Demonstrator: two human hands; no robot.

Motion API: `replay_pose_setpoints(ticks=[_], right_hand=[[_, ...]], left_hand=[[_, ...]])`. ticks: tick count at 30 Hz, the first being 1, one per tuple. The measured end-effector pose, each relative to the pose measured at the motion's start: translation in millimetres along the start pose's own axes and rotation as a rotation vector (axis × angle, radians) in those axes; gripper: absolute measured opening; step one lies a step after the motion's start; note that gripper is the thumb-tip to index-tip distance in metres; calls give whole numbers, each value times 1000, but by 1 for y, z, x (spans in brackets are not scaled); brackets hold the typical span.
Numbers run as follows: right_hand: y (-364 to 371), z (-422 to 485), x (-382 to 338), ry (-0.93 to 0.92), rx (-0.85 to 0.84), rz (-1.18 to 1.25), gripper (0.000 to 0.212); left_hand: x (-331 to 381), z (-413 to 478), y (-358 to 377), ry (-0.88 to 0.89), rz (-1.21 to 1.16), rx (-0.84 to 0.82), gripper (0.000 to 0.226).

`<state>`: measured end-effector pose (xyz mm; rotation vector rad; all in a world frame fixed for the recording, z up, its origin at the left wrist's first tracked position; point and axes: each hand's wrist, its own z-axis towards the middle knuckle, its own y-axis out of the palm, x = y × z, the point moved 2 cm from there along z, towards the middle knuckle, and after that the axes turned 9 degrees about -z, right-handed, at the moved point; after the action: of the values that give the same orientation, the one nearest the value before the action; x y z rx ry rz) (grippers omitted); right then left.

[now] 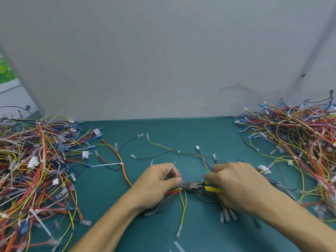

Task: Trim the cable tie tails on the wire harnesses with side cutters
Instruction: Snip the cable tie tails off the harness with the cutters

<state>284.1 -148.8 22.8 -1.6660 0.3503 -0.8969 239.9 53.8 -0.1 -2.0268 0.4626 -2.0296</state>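
Teal mat (163, 133), tie tail (170, 172) in left grip (156, 182)

The scene is lit evenly and softly, apparently from overhead. No hard glare is seen on the green worktop (163, 131). Only faint, diffuse shadows are cast beneath the left hand (156, 180) and the right hand (236, 182). The grey panel (163, 60) is rendered flat, with a dim smudge toward 3 o'clock. Wide-angle bowing is marked at the edges. The wire heap (36, 170) at 9 o'clock is smeared by blur, especially toward 7 o'clock, while the centre is kept sharper.
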Motion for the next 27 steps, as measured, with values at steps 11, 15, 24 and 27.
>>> replay_pose_setpoints(ticks=[11,15,24,27], right_hand=[[-17,-6,-20,169,103,328,20],[-18,3,-43,111,117,504,14],[-8,1,-44,73,104,491,17],[-9,-2,-40,77,66,464,17]], left_hand=[[12,-7,-28,-128,-713,257,23],[13,-7,-51,-131,-886,354,26],[-16,-10,-63,-225,-633,451,15],[-18,-11,-62,-200,-291,405,7]])
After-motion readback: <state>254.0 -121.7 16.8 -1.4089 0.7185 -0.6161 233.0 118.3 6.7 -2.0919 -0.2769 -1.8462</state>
